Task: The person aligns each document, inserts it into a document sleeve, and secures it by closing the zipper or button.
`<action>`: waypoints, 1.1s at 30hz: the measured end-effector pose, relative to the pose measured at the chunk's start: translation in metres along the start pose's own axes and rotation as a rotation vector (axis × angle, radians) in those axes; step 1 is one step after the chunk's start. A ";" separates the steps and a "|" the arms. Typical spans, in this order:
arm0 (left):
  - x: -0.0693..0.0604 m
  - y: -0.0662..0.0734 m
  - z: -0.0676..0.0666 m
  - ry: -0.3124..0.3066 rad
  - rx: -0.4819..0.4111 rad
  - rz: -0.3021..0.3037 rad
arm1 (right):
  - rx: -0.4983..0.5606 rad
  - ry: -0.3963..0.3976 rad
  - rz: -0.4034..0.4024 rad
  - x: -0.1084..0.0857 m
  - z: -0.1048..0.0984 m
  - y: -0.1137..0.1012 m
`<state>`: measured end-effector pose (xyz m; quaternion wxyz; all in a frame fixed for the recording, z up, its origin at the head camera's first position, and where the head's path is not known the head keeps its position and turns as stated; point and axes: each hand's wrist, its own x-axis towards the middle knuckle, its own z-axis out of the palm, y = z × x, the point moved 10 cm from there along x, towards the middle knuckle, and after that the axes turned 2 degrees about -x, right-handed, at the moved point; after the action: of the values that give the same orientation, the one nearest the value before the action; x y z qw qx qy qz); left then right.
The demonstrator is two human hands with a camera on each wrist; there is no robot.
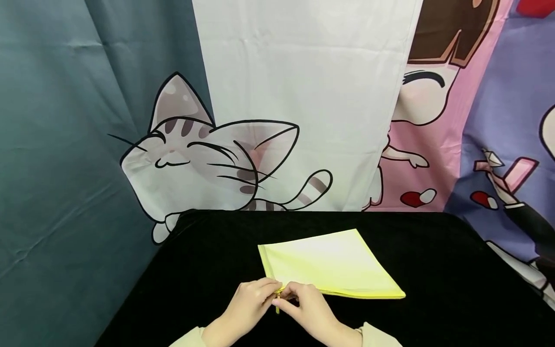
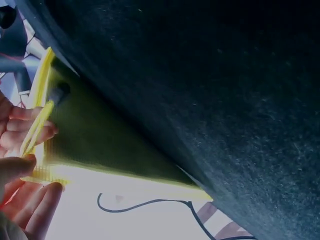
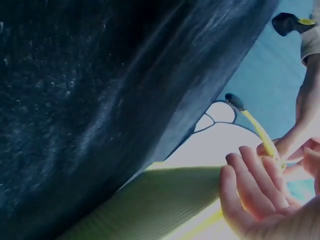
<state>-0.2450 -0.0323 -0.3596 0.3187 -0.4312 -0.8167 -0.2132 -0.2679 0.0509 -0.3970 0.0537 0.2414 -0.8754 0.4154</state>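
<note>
A pale yellow zip pouch [image 1: 321, 265] lies on the black cloth, its near-left corner between the two hands. My left hand [image 1: 249, 301] pinches that corner with thumb and fingers. Beside it, my right hand [image 1: 305, 306] holds the zip's end near a small gold-coloured slider [image 1: 279, 293], thumb and index finger close together. A yellow strap [image 1: 277, 310] hangs down between the hands. The right wrist view shows this strap [image 3: 257, 130] with a dark tip [image 3: 234, 101]. The pouch's underside [image 2: 100, 130] appears shaded in the left wrist view. The fingertips partly hide the slider.
The black cloth [image 1: 208, 250] covers the table up to its back edge. Behind it hangs a curtain [image 1: 303, 62] printed with a cartoon cat [image 1: 186, 159]; cartoon figures on pink and purple show at the right.
</note>
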 end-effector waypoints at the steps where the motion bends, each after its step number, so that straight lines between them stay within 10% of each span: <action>1: -0.001 0.001 -0.001 -0.003 -0.004 0.004 | -0.068 0.016 -0.028 0.000 0.000 -0.004; 13: 0.002 0.009 -0.003 0.039 0.026 0.046 | -0.280 0.150 -0.161 -0.008 -0.005 -0.017; 23: 0.002 0.008 0.002 0.049 -0.026 0.015 | 0.407 0.101 0.053 0.002 -0.004 0.015; 33: -0.002 0.005 0.003 0.015 0.002 0.108 | -0.218 0.174 -0.141 -0.001 -0.013 -0.011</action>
<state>-0.2406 -0.0285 -0.3627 0.3365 -0.4726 -0.7900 -0.1981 -0.2631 0.0553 -0.3810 0.1841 0.2583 -0.8882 0.3324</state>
